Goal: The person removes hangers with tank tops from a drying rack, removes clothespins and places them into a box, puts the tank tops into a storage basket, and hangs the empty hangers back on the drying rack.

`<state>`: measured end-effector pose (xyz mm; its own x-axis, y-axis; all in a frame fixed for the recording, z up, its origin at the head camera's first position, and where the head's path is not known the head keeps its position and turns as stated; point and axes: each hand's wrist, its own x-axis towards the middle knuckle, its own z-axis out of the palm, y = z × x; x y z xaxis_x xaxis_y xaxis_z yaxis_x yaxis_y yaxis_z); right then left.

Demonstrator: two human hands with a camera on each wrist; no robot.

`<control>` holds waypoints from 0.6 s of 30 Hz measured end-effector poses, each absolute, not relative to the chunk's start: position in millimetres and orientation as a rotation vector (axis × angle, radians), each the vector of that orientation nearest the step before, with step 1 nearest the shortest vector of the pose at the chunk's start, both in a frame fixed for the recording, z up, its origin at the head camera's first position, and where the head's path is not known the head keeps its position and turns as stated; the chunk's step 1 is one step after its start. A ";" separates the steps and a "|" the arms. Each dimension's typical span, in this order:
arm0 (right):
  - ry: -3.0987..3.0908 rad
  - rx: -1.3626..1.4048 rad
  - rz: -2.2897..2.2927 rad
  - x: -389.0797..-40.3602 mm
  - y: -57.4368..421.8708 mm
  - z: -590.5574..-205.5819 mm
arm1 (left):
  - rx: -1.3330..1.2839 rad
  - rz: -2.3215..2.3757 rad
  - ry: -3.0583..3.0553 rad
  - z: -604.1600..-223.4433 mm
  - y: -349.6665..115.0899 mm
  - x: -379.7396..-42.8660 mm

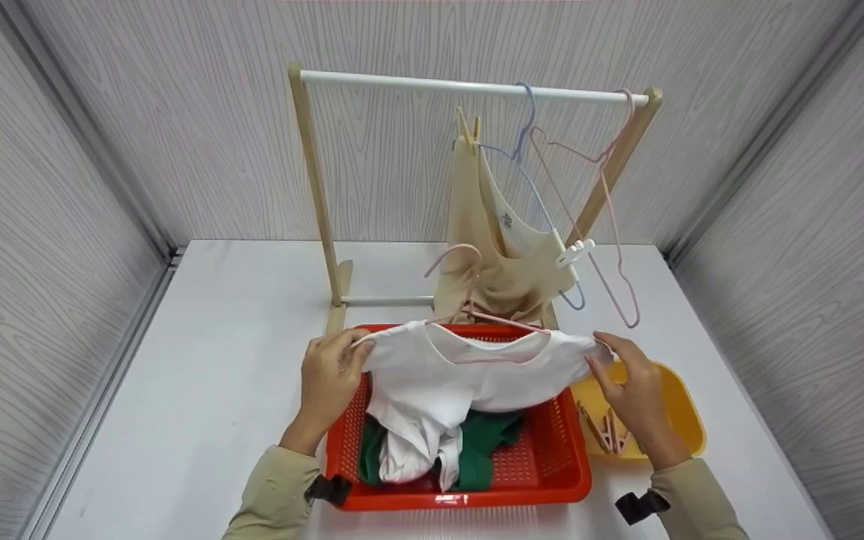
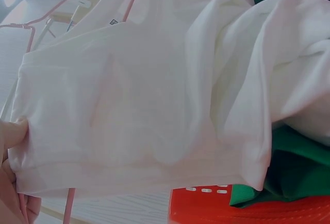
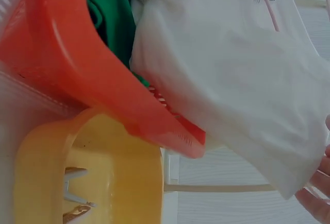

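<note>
Your left hand (image 1: 331,379) pinches the sleeve of the white T-shirt (image 1: 432,379) at nine o'clock and your right hand (image 1: 636,386) pinches the other at three, so both grips are clamped on cloth. The shirt, with a pink hanger (image 1: 507,322) inside its shoulders, is over the red basket (image 1: 469,501), at six o'clock from the garment rack (image 1: 402,82).
</note>
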<state>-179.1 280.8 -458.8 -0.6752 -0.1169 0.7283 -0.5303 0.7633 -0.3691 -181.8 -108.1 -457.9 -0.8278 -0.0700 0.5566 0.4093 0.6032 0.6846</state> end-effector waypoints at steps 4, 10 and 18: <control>-2.237 0.560 0.772 -180.7 276.3 -457.8 | -0.273 -1.173 -2.299 -457.8 -107.9 -180.9; -2.235 0.590 0.793 -185.0 272.9 -461.1 | -0.291 -1.158 -2.296 -456.9 -107.1 -180.0; -2.220 0.619 0.797 -185.6 269.6 -462.4 | -0.285 -1.092 -2.275 -457.5 -106.9 -177.8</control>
